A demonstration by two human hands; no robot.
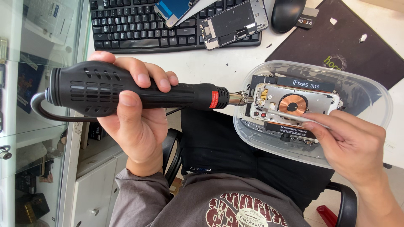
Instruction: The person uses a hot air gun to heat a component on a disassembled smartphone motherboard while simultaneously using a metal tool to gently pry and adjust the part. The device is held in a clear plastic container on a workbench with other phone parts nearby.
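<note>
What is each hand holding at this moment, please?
Left hand: closed around the black ribbed plastic hot-air gun.
Right hand: fingers pinching a thin silver metal tool over the opened phone chassis.

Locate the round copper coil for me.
In the head view, right of centre, the round copper coil sits on the opened phone body inside the clear plastic tub, just above the right hand.

A black keyboard (pixel 168 25) lay at the far edge of the white bench (pixel 206 65), carrying a blue-screened phone panel (pixel 174 10) and an opened phone frame (pixel 234 23), with a black mouse (pixel 287 14) beside a dark mat (pixel 357 46) and a glass cabinet (pixel 38 113) along one side.
</note>
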